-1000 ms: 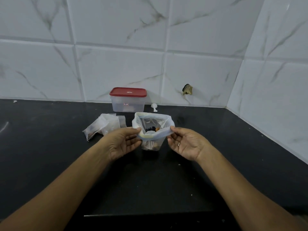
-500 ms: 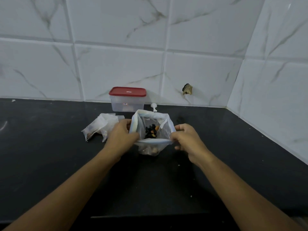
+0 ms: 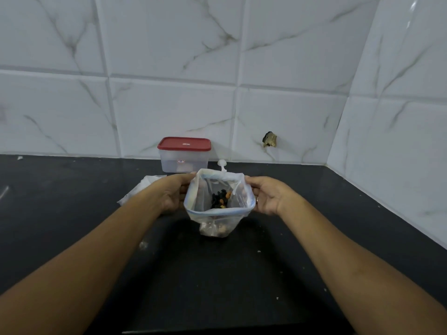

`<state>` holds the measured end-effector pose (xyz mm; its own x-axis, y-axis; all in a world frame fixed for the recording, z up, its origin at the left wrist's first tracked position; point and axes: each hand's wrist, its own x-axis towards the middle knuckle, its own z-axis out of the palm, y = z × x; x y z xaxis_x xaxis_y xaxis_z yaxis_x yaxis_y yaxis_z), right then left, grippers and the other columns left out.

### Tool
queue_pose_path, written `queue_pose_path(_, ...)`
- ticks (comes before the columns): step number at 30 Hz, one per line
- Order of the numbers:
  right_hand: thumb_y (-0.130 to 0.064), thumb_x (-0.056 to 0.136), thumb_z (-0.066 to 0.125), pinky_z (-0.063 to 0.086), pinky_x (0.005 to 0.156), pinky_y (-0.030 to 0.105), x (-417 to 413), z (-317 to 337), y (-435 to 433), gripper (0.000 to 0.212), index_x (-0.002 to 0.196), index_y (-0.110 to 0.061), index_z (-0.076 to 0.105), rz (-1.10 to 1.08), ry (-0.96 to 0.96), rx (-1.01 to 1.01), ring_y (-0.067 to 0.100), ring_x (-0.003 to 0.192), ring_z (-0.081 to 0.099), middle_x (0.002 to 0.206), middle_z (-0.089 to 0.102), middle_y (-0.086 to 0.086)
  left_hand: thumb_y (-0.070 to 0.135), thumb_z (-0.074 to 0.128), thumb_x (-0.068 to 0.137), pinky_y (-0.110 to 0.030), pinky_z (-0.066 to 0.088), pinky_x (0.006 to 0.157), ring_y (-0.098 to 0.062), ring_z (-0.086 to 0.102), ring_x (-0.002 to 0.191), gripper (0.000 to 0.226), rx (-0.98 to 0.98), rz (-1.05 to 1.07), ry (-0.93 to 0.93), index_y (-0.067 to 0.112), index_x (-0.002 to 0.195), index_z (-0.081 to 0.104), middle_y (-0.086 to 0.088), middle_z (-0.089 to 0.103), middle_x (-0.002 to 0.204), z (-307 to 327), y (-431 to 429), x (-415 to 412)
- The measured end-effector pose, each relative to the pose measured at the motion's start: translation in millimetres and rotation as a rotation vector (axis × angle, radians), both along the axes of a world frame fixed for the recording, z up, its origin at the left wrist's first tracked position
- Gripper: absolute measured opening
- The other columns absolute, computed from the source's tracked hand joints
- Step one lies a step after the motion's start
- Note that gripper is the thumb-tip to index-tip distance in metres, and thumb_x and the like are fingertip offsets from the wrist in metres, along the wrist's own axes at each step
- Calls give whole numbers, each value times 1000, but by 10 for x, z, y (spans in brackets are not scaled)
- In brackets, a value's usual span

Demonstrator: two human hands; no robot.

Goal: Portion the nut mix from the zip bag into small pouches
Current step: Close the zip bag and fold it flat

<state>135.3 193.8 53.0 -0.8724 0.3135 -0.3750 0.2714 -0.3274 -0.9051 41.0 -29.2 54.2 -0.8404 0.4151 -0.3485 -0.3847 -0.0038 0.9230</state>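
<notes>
A clear zip bag (image 3: 238, 203) with a blue zip strip stands upright on the black counter (image 3: 217, 274), its mouth pulled wide. Dark and orange pieces of nut mix (image 3: 220, 199) lie at its bottom. My left hand (image 3: 173, 193) grips the bag's left edge and my right hand (image 3: 268, 195) grips its right edge. A crumpled pile of small clear pouches (image 3: 142, 189) lies just left of my left hand, partly hidden behind it.
A clear plastic box with a red lid (image 3: 184, 154) stands against the tiled wall behind the bag. A small white plastic peg (image 3: 222, 165) sits beside it. The tiled side wall (image 3: 391, 146) closes the counter on the right.
Both hands have shifted from the bag's near rim to its left and right edges and spread the mouth wider. The nut mix inside now shows more plainly.
</notes>
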Motion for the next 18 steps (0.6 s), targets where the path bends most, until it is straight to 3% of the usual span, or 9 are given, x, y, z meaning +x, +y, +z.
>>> queue_pose_path(4, -17, 97, 72, 60, 83, 49, -12, -2, 54, 28, 120, 0, 72, 32, 2, -8, 32, 98, 73, 105, 77, 17, 18, 77, 89, -49, 56, 93, -32, 68, 104, 30, 15, -11, 25, 3, 114, 67, -17, 72, 108, 28, -2, -31)
queue_pose_path(8, -2, 91, 74, 60, 95, 49, -28, -32, 120, 23, 114, 0, 74, 39, 26, 92, 32, 99, 73, 109, 76, 19, 8, 72, 91, -43, 58, 75, -30, 70, 93, 26, -73, -50, 167, 1, 116, 68, -22, 73, 111, 10, 5, -71)
queue_pose_path(10, 7, 88, 68, 65, 74, 39, -32, -35, 132, 18, 101, -4, 75, 2, 64, 321, 25, 82, 73, 98, 77, 16, -4, 69, 89, -38, 59, 67, -26, 71, 83, 19, -158, -15, 332, 4, 106, 72, -19, 74, 102, 1, 1, -76)
queue_pose_path(12, 11, 86, 64, 55, 51, 28, -16, -35, 121, 21, 87, -8, 72, -73, 132, 614, 20, 68, 67, 83, 72, 9, -11, 64, 86, -32, 57, 61, -20, 69, 77, 24, -282, 48, 552, 9, 94, 75, -10, 74, 91, -5, -8, -72)
queue_pose_path(15, 4, 88, 61, 44, 55, 24, -13, -84, 97, 19, 87, -14, 67, -181, 234, 996, 16, 70, 60, 82, 66, 3, -3, 65, 85, -35, 59, 69, -19, 69, 82, 24, -418, 148, 795, 18, 83, 76, 0, 74, 85, -49, 15, -42)
queue_pose_path(16, -1, 92, 61, 44, 56, 24, -2, -86, 81, 14, 91, -14, 65, -192, 231, 1049, 15, 70, 59, 85, 65, 2, 4, 67, 86, -39, 60, 74, -20, 69, 83, 19, -444, 169, 823, 20, 85, 74, 1, 74, 85, -73, 20, -48)
queue_pose_path(18, -18, 99, 63, 46, 53, 27, 39, -71, 56, 8, 93, -13, 62, -122, 167, 945, 16, 65, 60, 84, 66, 5, 20, 70, 90, -39, 59, 71, -22, 68, 78, 3, -464, 127, 768, 19, 93, 70, -7, 73, 86, -82, 10, -12)
